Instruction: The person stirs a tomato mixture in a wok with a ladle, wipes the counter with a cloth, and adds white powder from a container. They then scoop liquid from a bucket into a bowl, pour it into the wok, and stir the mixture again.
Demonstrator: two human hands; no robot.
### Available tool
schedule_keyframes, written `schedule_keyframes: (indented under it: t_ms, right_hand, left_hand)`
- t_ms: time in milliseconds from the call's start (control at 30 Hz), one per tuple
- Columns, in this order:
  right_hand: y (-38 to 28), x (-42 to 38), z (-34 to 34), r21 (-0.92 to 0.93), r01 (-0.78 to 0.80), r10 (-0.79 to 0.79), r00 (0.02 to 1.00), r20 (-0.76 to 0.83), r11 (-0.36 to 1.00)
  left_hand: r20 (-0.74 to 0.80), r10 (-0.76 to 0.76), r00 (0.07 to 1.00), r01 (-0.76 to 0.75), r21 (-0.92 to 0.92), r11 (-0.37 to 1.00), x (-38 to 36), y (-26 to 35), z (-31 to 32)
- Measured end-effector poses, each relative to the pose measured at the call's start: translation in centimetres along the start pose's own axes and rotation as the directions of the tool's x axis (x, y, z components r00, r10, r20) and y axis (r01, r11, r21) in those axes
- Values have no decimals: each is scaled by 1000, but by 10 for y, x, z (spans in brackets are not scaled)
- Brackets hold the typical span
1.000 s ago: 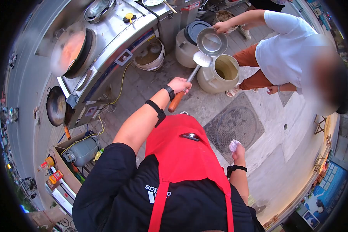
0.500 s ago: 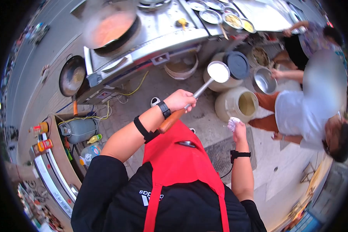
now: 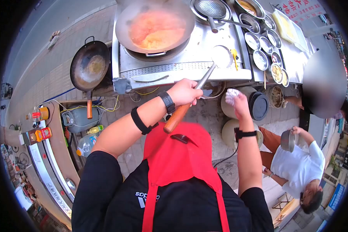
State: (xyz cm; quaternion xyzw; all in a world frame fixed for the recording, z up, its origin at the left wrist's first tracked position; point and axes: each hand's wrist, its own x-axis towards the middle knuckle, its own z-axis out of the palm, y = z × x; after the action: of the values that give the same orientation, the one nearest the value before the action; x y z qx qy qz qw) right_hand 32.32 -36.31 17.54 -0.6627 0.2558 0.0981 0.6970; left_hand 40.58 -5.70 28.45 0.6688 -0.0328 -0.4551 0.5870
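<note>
My left hand (image 3: 185,92) is closed round the metal shaft of a long ladle (image 3: 207,75), whose wooden grip points back toward my apron. The ladle's round bowl looks white and is over the front right of the steel stove top (image 3: 174,73). My right hand (image 3: 239,103) is raised in front of a pale bucket, its fingers curled. White stuff covers the fingertips; whether it coats them or is held cannot be made out. Left of the ladle, a big wok (image 3: 156,31) with steaming orange-red contents sits on the stove.
A second wok (image 3: 89,65) rests left of the stove. Several metal bowls (image 3: 260,60) and a perforated strainer (image 3: 210,9) are at the back right. Below the stove edge stands a dark-lidded bucket (image 3: 258,105). To the right, a person in white (image 3: 299,162) holds a metal basin (image 3: 287,140).
My view has turned toward the stove. The ladle has come from above the buckets to over the stove top. My right hand is higher, and the other person's basin has moved.
</note>
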Motion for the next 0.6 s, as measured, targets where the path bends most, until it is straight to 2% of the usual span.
schedule_keyframes:
  t_ms: [100, 133, 167, 200, 233, 400, 500, 600]
  right_hand:
    - [-47, 69, 35, -279, 76, -70, 997, 32, 957]
    - [-37, 111, 29, -504, 236, -224, 971, 84, 831]
    - [-61, 127, 42, -746, 286, -320, 942, 103, 602]
    - [-73, 144, 54, -790, 412, -431, 878, 210, 455]
    - [-86, 161, 65, -852, 376, -376, 897, 234, 365]
    - [-83, 247, 82, -767, 614, -268, 783, 562, 186]
    - [-80, 267, 93, -776, 630, -101, 771, 629, -31]
    - [-74, 291, 90, -774, 620, 62, 784, 618, -126]
  left_hand:
    - [-18, 43, 999, -43, -14, 999, 35, -13, -39]
    - [-25, 23, 999, -24, -36, 999, 41, -13, -48]
    - [-26, 23, 999, -25, -64, 998, 49, -14, -56]
    - [-27, 22, 999, -25, -92, 995, 57, -18, -63]
    - [-29, 23, 999, -26, -117, 993, 66, -22, -69]
    - [-39, 17, 999, -24, -201, 979, 105, -51, -73]
    - [-17, -12, 1000, 8, -255, 967, 115, -51, -70]
    - [2, -8, 1000, 8, -257, 966, 128, -60, -63]
